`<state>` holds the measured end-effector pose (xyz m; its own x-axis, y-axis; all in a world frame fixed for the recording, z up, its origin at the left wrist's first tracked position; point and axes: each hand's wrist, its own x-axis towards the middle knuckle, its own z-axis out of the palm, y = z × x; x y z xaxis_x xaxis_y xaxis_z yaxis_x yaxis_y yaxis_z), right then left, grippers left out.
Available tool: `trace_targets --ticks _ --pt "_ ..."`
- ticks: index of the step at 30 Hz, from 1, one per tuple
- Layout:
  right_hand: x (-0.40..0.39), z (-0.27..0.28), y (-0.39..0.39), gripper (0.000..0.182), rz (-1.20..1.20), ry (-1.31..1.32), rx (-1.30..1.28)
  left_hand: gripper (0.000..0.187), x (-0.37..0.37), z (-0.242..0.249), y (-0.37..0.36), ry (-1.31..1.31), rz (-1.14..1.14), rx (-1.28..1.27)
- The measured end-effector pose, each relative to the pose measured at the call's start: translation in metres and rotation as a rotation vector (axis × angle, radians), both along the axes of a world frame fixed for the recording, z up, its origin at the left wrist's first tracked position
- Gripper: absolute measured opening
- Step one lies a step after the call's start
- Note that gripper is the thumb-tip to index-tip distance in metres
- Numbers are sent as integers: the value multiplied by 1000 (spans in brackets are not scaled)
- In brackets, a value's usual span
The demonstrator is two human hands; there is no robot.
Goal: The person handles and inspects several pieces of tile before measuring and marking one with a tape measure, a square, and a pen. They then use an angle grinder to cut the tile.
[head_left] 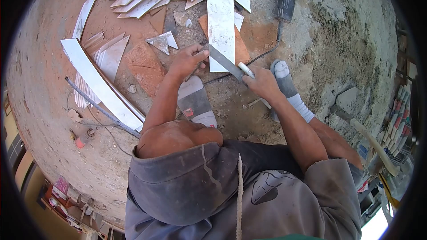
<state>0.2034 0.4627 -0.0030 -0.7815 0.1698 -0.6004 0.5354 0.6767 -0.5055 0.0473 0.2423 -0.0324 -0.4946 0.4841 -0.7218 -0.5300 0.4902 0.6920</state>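
Observation:
A long white tile strip with grey marks lies in front of me, its near end between my feet. Across that end slants a flat grey metal straightedge. My left hand is closed on the straightedge's far left end, thumb and fingers pinching it. At its near right end my right hand is closed around a white pen-like marker, with fingers against the metal. Under the tile strip are reddish tile pieces.
Cut tiles are heaped ahead. Long white strips and triangular offcuts lie left. A red-and-black angle grinder rests at upper right, its cord running toward my feet. A hammer-like tool lies right.

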Motion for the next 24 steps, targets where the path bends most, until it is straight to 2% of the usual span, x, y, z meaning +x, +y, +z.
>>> trace_targets --ticks 13,19,22,24 --pt "-5 8 4 35 -12 -116 -49 26 -2 3 2 -38 -7 7" --pt "-5 2 6 38 -45 -51 -55 24 -4 3 3 -47 -16 -1" --pt "-9 0 3 39 -58 71 -3 23 -6 10 5 -52 -32 -15" --pt "-14 0 0 40 -127 86 -4 23 -7 11 6 -58 -34 -24"
